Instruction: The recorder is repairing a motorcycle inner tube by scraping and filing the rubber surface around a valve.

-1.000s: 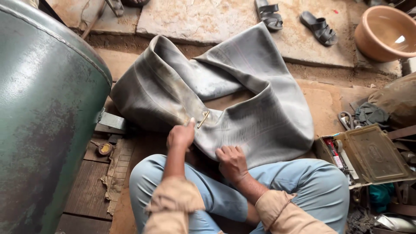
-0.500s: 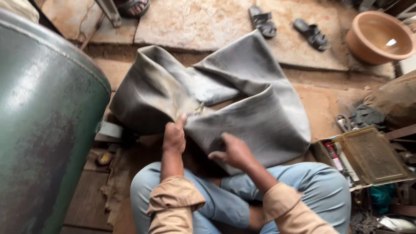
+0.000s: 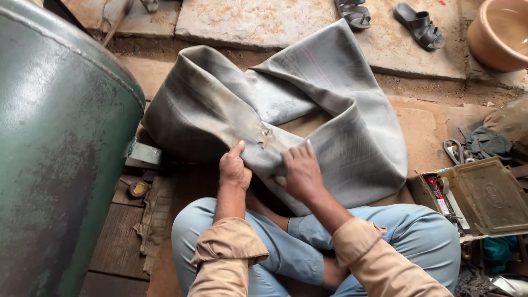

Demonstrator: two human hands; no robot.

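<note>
A large grey rubber inner tube (image 3: 341,126) lies deflated and folded on the ground in front of my crossed legs in light blue trousers. A small brass valve stem (image 3: 266,135) sticks out of its near fold. My left hand (image 3: 233,168) grips the tube's fold just left of the valve, thumb on top. My right hand (image 3: 300,169) presses flat on the rubber just right of the valve, fingers spread.
A big green metal tank (image 3: 60,148) fills the left side. An open metal toolbox (image 3: 484,195) with tools sits at the right, scissors (image 3: 454,151) and a cloth beyond it. Two sandals (image 3: 385,16) and a terracotta basin (image 3: 500,33) lie on stone slabs at the back.
My right hand has moved from near my lap up onto the tube beside the valve. My left hand has kept its place at the fold.
</note>
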